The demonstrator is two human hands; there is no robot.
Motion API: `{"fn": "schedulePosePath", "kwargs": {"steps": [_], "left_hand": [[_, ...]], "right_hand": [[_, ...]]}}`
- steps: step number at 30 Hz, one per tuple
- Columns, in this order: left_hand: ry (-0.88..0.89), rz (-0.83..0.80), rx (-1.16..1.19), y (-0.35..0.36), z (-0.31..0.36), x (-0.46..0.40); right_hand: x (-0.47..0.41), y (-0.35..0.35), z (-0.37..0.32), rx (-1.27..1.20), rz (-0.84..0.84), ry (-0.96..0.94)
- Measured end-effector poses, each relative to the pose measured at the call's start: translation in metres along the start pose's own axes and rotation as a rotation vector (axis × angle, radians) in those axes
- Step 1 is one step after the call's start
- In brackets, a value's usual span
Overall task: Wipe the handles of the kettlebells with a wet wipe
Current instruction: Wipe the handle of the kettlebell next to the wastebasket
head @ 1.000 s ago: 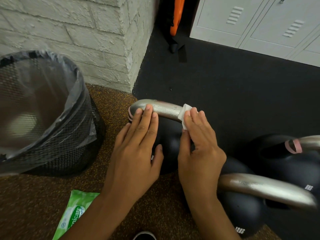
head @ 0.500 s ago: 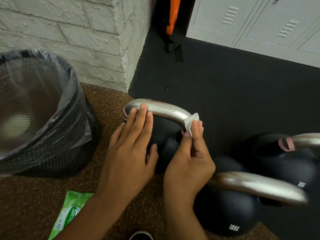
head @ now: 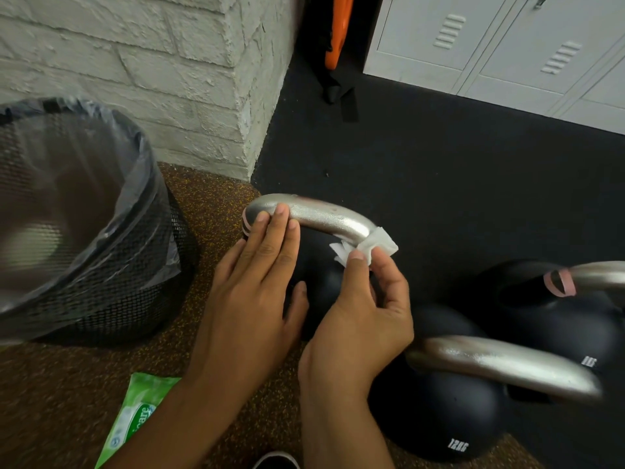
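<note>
A black kettlebell with a silver handle [head: 324,218] stands in the middle of the floor. My left hand [head: 253,292] lies flat on it, fingertips resting on the handle's left end by its pink bands. My right hand [head: 365,319] pinches a white wet wipe [head: 375,247] wrapped round the handle's right bend. A second kettlebell [head: 436,418] with a silver handle [head: 507,367] sits at the lower right, and a third kettlebell [head: 558,319] with a pink-banded handle stands behind it at the right edge.
A black mesh bin [head: 101,292] lined with a clear bag stands at the left. A green wet wipe pack [head: 135,424] lies on the brown speckled floor near the bottom. A white brick pillar [head: 203,96] and grey lockers [head: 507,45] stand behind; an orange object leans between them.
My right hand has slid the wipe along the handle from its middle to the right bend and downward. My left hand has kept its place on the handle's left end.
</note>
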State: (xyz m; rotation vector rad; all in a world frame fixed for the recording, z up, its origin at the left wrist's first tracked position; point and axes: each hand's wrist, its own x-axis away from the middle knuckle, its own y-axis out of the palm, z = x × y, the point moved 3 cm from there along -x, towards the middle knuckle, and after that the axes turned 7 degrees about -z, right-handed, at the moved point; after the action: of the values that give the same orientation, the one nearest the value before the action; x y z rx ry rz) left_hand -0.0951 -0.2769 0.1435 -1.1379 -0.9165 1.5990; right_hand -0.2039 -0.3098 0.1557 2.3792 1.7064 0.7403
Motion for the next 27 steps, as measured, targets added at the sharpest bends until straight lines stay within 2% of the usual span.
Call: {"fn": "schedulePosePath", "kwargs": {"steps": [3, 8, 19, 27], "left_hand": [[0.007, 0.008, 0.009, -0.001, -0.001, 0.000], [0.008, 0.013, 0.014, 0.000, -0.001, -0.001], [0.013, 0.024, 0.030, 0.000, -0.001, -0.001], [0.003, 0.023, 0.029, -0.001, -0.001, 0.000]], "right_hand": [[0.001, 0.008, 0.000, 0.024, 0.091, -0.060], [-0.003, 0.014, 0.000, 0.084, 0.056, -0.126], [-0.007, 0.011, -0.002, 0.068, 0.037, -0.095], [-0.006, 0.014, -0.002, 0.143, 0.019, -0.117]]}}
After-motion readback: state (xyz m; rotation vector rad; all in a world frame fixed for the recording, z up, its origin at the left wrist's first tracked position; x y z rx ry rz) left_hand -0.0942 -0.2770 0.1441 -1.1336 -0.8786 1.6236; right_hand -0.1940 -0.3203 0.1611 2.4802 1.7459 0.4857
